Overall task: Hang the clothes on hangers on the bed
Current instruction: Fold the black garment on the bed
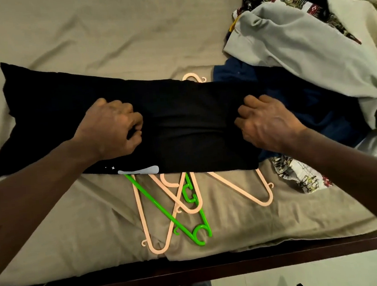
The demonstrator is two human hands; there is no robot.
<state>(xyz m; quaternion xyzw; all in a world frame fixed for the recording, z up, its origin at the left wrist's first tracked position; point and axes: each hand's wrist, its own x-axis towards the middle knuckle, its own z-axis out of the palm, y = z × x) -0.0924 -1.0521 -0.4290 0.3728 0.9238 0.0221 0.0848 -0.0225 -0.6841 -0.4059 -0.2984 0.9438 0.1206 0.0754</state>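
Note:
A black garment (188, 122) lies folded lengthwise across the bed, stretched from left to right. My left hand (111, 129) grips its cloth left of the middle, fingers curled into the fabric. My right hand (265, 122) grips it at the right end in the same way. Under the garment's near edge lie several plastic hangers: a green one (166, 215) and peach ones (253, 192), partly covered by the cloth. Another peach hanger hook (193, 77) pokes out behind the garment.
A pile of clothes sits at the right: a light grey garment (300, 48), a blue one (316, 108), and patterned white cloth (300, 176). The beige bedsheet (82, 31) stretches left and back. The dark bed frame edge (194, 272) runs along the near side.

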